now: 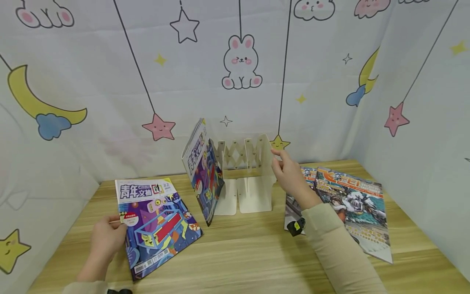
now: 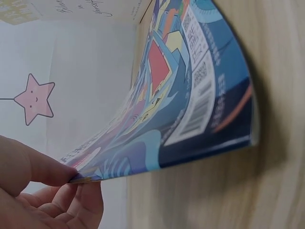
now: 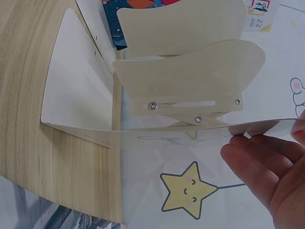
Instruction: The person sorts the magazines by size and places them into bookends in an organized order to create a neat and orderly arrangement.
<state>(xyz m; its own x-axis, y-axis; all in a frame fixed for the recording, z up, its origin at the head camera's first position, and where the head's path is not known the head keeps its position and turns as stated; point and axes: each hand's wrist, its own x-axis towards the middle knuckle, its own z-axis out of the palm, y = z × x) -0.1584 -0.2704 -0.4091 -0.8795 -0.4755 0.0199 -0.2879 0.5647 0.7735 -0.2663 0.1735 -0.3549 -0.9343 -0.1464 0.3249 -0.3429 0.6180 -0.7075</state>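
My left hand point(image 1: 107, 239) pinches the left edge of a magazine point(image 1: 158, 228) with a purple and blue cover. In the left wrist view that edge of the magazine point(image 2: 157, 119) is raised off the table and the cover bends. My right hand point(image 1: 291, 175) grips the right end plate of a cream metal expanding bookend point(image 1: 255, 200), near its top. Against the plate's outer side, fingers point(image 3: 252, 164) show in the right wrist view. A second magazine point(image 1: 202, 175) with the same cover stands upright at the bookend's left end.
On the right of the wooden table point(image 1: 235, 253), magazines point(image 1: 361, 208) with orange lettering lie overlapping, partly under my right forearm. Behind the table hangs a white cloth point(image 1: 205, 81) printed with stars, moons and rabbits. A similar cloth closes each side.
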